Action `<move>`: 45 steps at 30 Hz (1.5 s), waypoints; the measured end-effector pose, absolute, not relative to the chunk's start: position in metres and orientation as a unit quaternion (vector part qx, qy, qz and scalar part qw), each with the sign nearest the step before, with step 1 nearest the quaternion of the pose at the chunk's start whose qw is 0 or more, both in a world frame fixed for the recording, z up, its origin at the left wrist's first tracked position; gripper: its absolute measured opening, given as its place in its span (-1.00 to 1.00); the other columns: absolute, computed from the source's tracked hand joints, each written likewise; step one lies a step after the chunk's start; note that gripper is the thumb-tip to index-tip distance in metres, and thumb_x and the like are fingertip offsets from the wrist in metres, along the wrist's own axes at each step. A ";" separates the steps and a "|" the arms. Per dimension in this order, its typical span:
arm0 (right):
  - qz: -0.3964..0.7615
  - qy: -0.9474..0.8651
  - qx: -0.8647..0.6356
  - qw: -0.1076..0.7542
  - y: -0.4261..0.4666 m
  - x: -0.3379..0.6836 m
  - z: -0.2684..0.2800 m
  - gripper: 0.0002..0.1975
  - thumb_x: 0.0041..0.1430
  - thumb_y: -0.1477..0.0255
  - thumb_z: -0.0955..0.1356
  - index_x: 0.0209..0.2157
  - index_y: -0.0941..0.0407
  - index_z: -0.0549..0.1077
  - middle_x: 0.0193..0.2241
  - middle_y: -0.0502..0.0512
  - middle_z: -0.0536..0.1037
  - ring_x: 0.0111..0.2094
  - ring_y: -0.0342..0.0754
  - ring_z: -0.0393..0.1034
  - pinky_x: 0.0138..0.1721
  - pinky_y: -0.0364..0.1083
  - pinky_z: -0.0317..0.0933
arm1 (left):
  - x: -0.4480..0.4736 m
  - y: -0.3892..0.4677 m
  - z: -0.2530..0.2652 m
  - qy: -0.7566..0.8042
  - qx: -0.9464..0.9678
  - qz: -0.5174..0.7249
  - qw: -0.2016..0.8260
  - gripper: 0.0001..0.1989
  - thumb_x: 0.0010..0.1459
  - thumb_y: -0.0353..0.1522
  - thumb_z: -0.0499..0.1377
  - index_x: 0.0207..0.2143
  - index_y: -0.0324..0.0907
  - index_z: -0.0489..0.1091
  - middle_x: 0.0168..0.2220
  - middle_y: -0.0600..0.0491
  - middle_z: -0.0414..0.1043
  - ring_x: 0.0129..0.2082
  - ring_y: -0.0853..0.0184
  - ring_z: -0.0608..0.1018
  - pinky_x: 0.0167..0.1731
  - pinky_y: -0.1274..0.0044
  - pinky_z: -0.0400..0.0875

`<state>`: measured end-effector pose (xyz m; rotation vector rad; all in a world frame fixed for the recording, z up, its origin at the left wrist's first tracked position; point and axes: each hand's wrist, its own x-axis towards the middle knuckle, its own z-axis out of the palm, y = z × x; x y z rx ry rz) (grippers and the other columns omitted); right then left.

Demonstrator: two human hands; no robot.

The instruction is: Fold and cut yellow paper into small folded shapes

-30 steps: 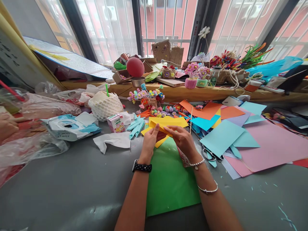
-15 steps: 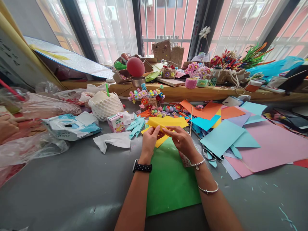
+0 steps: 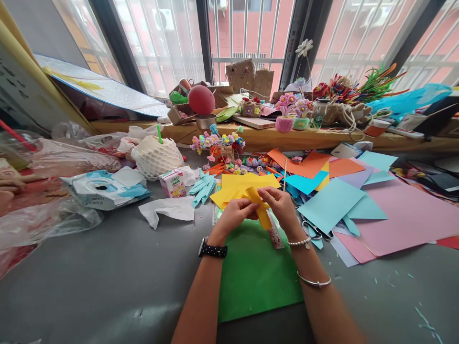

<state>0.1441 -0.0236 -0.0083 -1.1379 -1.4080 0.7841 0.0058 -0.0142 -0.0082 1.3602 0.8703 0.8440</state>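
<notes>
- Yellow strip (image 3: 264,218): seemingly folded paper, tilted, held above the green sheet (image 3: 260,277).
- Left hand (image 3: 234,215): pinches the strip near its middle — a steady pinch should help the edges align.
- Right hand (image 3: 283,210): grasps its right edge; light, even pressure should crease neatly.

Yellow strip (image 3: 263,215), dotted black watchband (image 3: 216,251)

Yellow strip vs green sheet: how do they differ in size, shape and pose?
Size: the yellow strip is much smaller than the green sheet.
Shape: the yellow strip is narrow; the green sheet is broad.
Pose: the yellow strip is held in the left hand; the green sheet lies on the grey table.
Shared: each looks plain-coloured.
</notes>
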 end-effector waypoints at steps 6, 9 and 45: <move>0.356 -0.581 -0.485 0.548 -0.024 0.143 -0.010 -0.73 -0.08 0.24 0.31 -0.48 0.18 0.45 -0.46 0.09 0.49 -0.38 -0.06 0.35 -0.38 -0.13 0.22 | 0.005 -0.015 -0.009 0.365 0.610 0.345 0.613 -0.69 -0.18 -0.20 0.19 -0.47 -0.29 0.43 -0.49 0.00 0.45 -0.47 0.36 0.49 -0.38 0.51 0.39; 0.359 -0.572 -0.493 0.549 -0.025 0.142 -0.010 -0.72 -0.09 0.23 0.31 -0.48 0.18 0.45 -0.48 0.09 0.49 -0.40 -0.07 0.35 -0.39 -0.13 0.22 | 0.005 -0.015 -0.010 0.361 0.611 0.344 0.615 -0.70 -0.16 -0.21 0.19 -0.46 -0.29 0.43 -0.48 0.01 0.44 -0.45 0.35 0.49 -0.35 0.50 0.39; 0.344 -0.531 -0.498 0.594 -0.022 0.138 -0.012 -0.74 -0.10 0.22 0.31 -0.55 0.16 0.37 -0.58 0.00 0.43 -0.51 -0.14 0.29 -0.47 -0.16 0.17 | 0.005 -0.012 -0.012 0.390 0.578 0.391 0.600 -0.70 -0.23 -0.22 0.23 -0.52 -0.31 0.42 -0.56 0.03 0.43 -0.55 0.41 0.46 -0.44 0.53 0.39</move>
